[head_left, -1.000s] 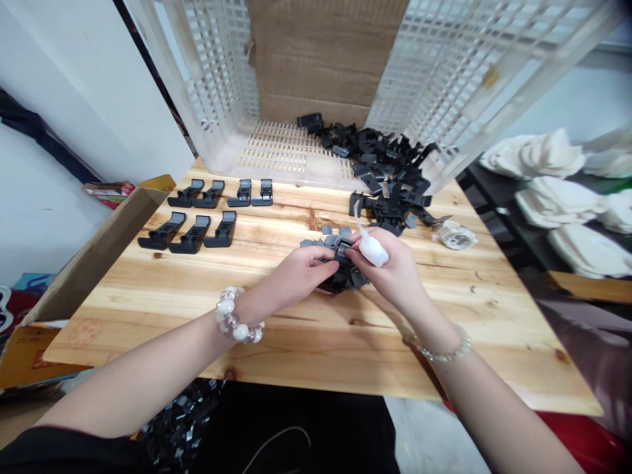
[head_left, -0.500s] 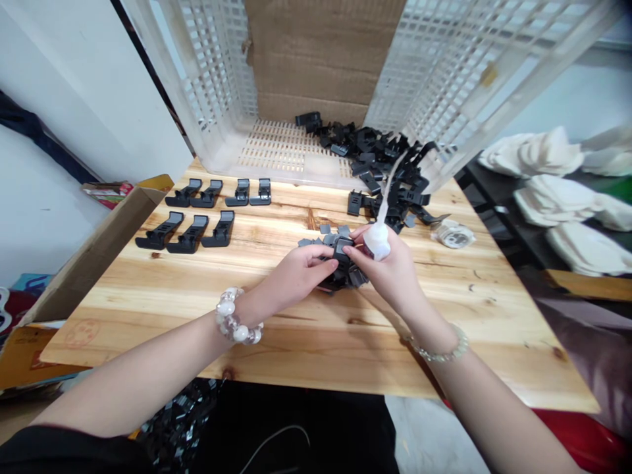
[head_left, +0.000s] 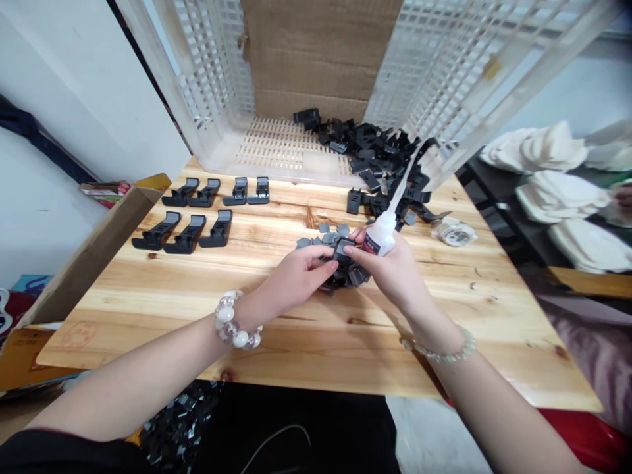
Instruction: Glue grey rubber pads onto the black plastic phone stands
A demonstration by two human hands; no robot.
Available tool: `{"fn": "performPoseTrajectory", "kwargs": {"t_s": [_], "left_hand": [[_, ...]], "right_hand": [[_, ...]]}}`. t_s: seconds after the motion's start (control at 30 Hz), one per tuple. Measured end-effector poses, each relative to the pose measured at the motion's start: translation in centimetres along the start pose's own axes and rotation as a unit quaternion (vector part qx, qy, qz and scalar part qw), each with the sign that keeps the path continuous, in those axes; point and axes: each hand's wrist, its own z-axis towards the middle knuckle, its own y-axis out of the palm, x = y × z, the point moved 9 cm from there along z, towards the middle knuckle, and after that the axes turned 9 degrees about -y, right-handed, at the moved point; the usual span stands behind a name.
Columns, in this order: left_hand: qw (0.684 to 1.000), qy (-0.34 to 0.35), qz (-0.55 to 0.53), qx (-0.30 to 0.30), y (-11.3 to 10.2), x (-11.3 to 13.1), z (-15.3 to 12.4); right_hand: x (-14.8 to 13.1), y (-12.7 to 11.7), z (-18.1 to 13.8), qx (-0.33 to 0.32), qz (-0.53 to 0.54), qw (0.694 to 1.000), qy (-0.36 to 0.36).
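My left hand (head_left: 296, 276) and my right hand (head_left: 392, 270) meet at the middle of a wooden table (head_left: 306, 316), both pinching a small black plastic part (head_left: 342, 253). The right hand also grips a small white glue bottle (head_left: 382, 234) whose long thin nozzle points up and away to the right. Under and beside the part lies a little heap of small grey pads (head_left: 326, 238). Both wrists wear bead bracelets.
Several finished black parts (head_left: 195, 214) lie in two rows at the table's left. A white plastic crate (head_left: 316, 85) on its side at the back spills a pile of black parts (head_left: 380, 171). A roll of tape (head_left: 453, 232) lies right; a cardboard box (head_left: 74, 263) stands left.
The glue bottle in my right hand has turned from nozzle-down at the part to nozzle-up, pointing away to the upper right. My left hand has barely moved.
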Motion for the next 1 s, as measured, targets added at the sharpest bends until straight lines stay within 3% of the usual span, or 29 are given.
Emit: {"fn": "performPoseTrajectory", "kwargs": {"t_s": [0.4, 0.57, 0.67, 0.87, 1.0], "left_hand": [[1.0, -0.019, -0.007, 0.008, -0.2, -0.1, 0.2], [0.99, -0.107, -0.088, -0.02, 0.3, -0.9, 0.2], [0.987, -0.111, -0.114, -0.033, 0.5, -0.8, 0.0], [0.977, -0.125, -0.162, -0.064, 1.0, -1.2, -0.1], [0.972, -0.138, -0.176, -0.067, 1.1, -1.5, -0.2]], "right_hand": [[-0.3, -0.2, 0.2, -0.015, -0.023, 0.999, -0.017], [1.0, 0.3, 0.1, -0.049, 0.067, 0.996, 0.041], [1.7, 0.4, -0.1, -0.04, 0.131, 0.987, 0.086], [1.5, 1.4, -0.3, -0.087, 0.158, 0.979, 0.091], [1.8, 1.5, -0.4, -0.084, 0.166, 0.977, 0.103]]}}
